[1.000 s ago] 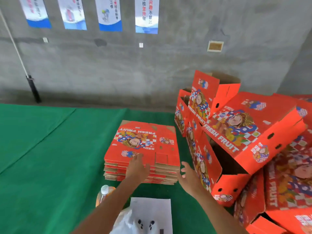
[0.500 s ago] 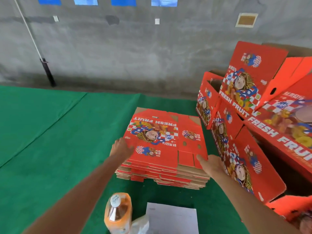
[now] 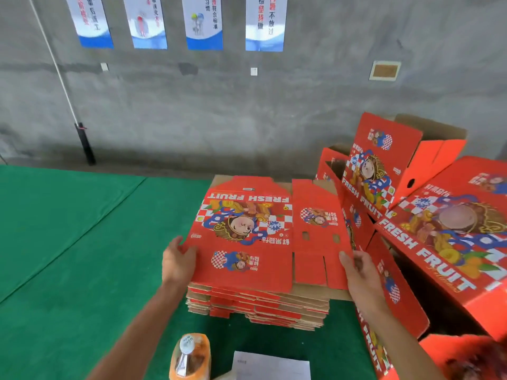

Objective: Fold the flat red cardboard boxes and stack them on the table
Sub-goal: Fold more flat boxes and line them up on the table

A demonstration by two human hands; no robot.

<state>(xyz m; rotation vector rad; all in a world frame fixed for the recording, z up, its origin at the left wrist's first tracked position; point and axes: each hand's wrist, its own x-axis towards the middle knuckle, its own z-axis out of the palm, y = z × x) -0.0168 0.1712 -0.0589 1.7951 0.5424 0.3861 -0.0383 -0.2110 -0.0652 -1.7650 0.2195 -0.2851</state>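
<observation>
The top flat box (image 3: pixel 247 237) sits lifted off the stack of flat boxes (image 3: pixel 258 303) on the green table (image 3: pixel 68 242), left hand (image 3: pixel 177 261) pinching its left edge, right hand (image 3: pixel 356 272) its right. Open table lies left; folded boxes (image 3: pixel 428 215) crowd the right; a bottle (image 3: pixel 189 357) and paper (image 3: pixel 271 366) sit near. Half a second ago the sheet lay lower.

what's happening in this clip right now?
A person is taking the top flat red cardboard box off the stack of flat boxes on the green table. The left hand grips its left edge, the right hand its right edge. Folded red boxes are piled to the right.
</observation>
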